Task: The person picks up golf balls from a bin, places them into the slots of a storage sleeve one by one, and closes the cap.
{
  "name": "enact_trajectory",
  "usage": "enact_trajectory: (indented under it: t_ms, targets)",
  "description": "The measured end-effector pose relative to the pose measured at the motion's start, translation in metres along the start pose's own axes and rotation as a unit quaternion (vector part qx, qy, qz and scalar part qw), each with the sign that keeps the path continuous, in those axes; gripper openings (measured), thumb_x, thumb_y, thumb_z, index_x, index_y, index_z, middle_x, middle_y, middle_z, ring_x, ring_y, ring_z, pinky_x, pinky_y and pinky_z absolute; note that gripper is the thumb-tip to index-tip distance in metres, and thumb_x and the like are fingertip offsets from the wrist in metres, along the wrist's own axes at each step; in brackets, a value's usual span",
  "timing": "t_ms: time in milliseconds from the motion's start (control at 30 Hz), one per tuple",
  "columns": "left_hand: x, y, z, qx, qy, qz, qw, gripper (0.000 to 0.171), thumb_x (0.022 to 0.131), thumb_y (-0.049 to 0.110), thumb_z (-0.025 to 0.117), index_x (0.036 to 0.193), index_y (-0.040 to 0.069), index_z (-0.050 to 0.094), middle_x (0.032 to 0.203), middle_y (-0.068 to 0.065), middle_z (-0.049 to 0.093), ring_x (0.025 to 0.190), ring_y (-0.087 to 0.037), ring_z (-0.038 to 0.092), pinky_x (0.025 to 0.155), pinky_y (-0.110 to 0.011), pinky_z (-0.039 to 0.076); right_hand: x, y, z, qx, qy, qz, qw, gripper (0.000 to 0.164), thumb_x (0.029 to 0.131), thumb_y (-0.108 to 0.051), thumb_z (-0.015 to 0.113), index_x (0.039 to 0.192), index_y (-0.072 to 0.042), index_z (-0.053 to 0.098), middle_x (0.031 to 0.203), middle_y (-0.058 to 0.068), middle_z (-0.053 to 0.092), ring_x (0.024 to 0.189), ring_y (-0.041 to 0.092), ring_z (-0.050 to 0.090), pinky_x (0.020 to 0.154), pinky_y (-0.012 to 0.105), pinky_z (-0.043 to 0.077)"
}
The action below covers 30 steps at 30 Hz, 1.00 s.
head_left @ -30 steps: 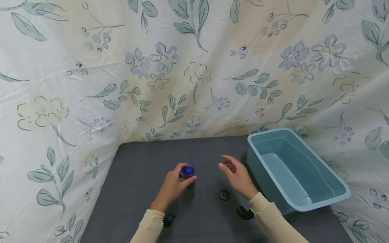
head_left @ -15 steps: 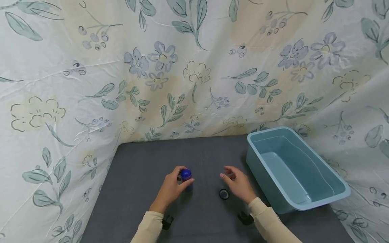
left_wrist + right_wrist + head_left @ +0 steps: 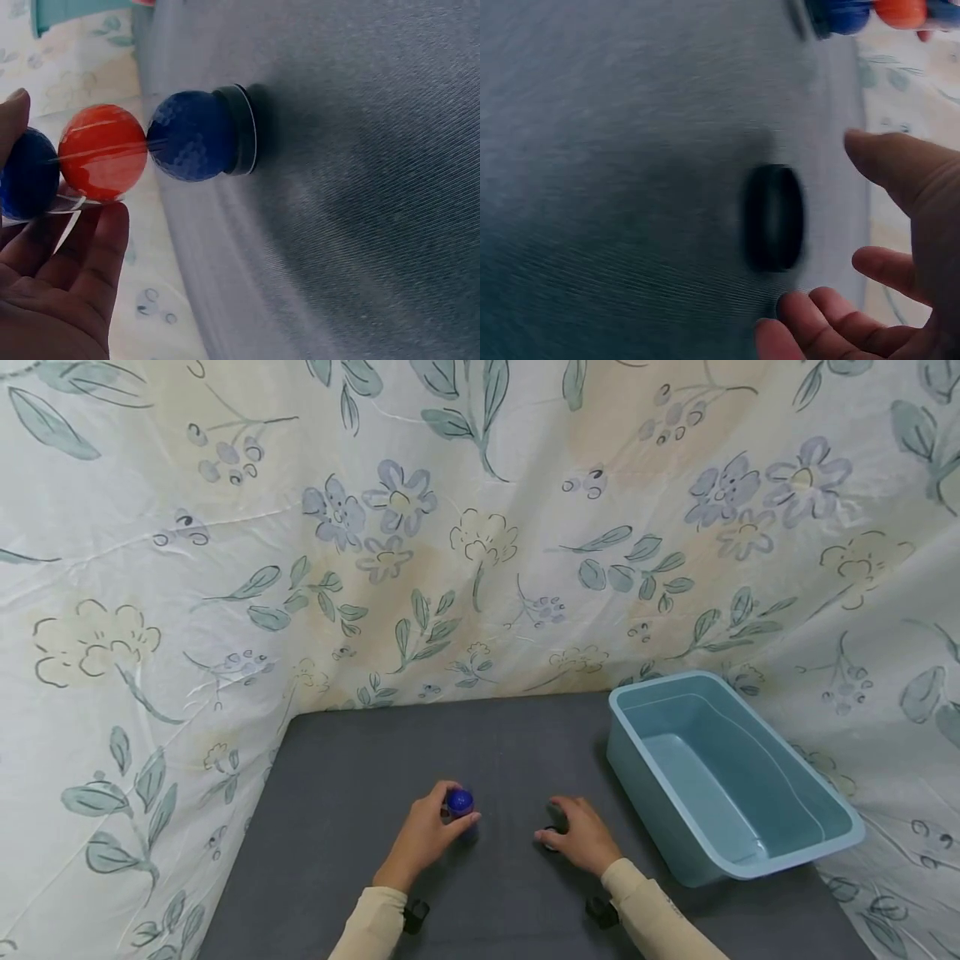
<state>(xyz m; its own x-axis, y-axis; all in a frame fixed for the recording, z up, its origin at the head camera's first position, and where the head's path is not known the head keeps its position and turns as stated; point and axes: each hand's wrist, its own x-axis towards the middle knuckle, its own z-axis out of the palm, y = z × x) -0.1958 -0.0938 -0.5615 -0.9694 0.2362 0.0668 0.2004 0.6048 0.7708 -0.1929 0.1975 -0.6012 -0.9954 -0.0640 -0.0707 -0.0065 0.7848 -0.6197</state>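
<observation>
My left hand (image 3: 427, 839) grips a clear tube of golf balls (image 3: 460, 803) standing upright on the table, thumb on one side and fingers on the other. In the left wrist view the tube shows a blue ball (image 3: 191, 136) at the bottom, an orange ball (image 3: 103, 152) in the middle and a blue ball (image 3: 28, 176) on top. A black cap (image 3: 241, 130) closes its lower end. My right hand (image 3: 587, 839) reaches down over a round black lid (image 3: 774, 217) on the table, thumb and fingers spread on either side, with space between them and the lid.
A light blue plastic basin (image 3: 667, 827) stands on the right side of the dark grey table (image 3: 360, 760), beyond my right hand. Floral cloth (image 3: 480, 543) hangs behind the table and at both sides. A black wrist camera (image 3: 602, 912) sits under the right wrist.
My right hand has come down and nearer to me, from beyond the black lid to right over it. The left hand and tube have shifted slightly nearer to me.
</observation>
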Motion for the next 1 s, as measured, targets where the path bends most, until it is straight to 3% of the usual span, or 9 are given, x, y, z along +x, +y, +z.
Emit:
enact_trajectory:
  t_ms: [67, 300, 433, 633, 800, 1000]
  targets:
    - [0.000, -0.002, 0.002, -0.001, -0.009, -0.003, 1.0000, 0.051, 0.095, 0.044, 0.075, 0.132, 0.015, 0.057, 0.120, -0.009, 0.072, 0.105, -0.022, 0.073, 0.087, -0.041, 0.062, -0.001, 0.001, 0.004, -0.016, -0.012, 0.007, 1.000, 0.068, 0.082, -0.037, 0.089, 0.139, -0.011, 0.063, 0.125, 0.015, 0.063, 0.108, 0.030, 0.065, 0.090, 0.052, 0.055]
    - [0.000, -0.003, 0.004, -0.012, -0.015, -0.008, 0.9998, 0.051, 0.095, 0.041, 0.075, 0.133, 0.013, 0.056, 0.122, -0.011, 0.071, 0.107, -0.024, 0.073, 0.088, -0.042, 0.062, -0.003, -0.007, 0.004, -0.061, -0.025, -0.014, 0.998, 0.065, 0.078, -0.030, 0.092, 0.133, -0.008, 0.066, 0.111, 0.012, 0.062, 0.089, 0.022, 0.060, 0.077, 0.043, 0.054]
    - [0.000, -0.004, 0.005, -0.013, -0.018, -0.004, 0.9998, 0.052, 0.094, 0.039, 0.076, 0.134, 0.013, 0.055, 0.124, -0.011, 0.071, 0.111, -0.025, 0.073, 0.090, -0.042, 0.062, -0.005, -0.008, 0.006, -0.083, -0.025, -0.038, 0.996, 0.055, 0.078, -0.026, 0.092, 0.126, -0.010, 0.070, 0.104, 0.008, 0.062, 0.086, 0.019, 0.058, 0.075, 0.041, 0.054]
    - [-0.002, -0.003, 0.005, -0.008, -0.015, 0.001, 0.9998, 0.057, 0.093, 0.043, 0.077, 0.136, 0.015, 0.054, 0.127, -0.010, 0.070, 0.116, -0.025, 0.071, 0.094, -0.045, 0.061, -0.008, -0.007, 0.006, -0.074, -0.024, -0.052, 0.996, 0.045, 0.082, -0.022, 0.089, 0.122, -0.010, 0.071, 0.105, 0.007, 0.063, 0.090, 0.021, 0.063, 0.079, 0.043, 0.057]
    - [-0.003, 0.001, 0.000, -0.009, -0.001, -0.001, 1.0000, 0.060, 0.091, 0.046, 0.079, 0.137, 0.016, 0.054, 0.130, -0.004, 0.069, 0.120, -0.022, 0.067, 0.101, -0.047, 0.057, -0.007, -0.014, -0.005, -0.054, -0.003, -0.052, 0.997, 0.043, 0.084, -0.020, 0.087, 0.122, -0.009, 0.070, 0.108, 0.008, 0.063, 0.095, 0.024, 0.065, 0.085, 0.047, 0.057]
    - [-0.003, 0.006, -0.011, -0.013, 0.015, 0.000, 0.9998, 0.061, 0.089, 0.046, 0.081, 0.136, 0.019, 0.055, 0.133, -0.002, 0.068, 0.125, -0.019, 0.064, 0.109, -0.047, 0.053, -0.007, -0.035, -0.028, -0.056, 0.031, -0.069, 0.996, 0.045, 0.085, -0.022, 0.087, 0.124, -0.008, 0.070, 0.104, 0.006, 0.061, 0.087, 0.017, 0.060, 0.079, 0.041, 0.055]
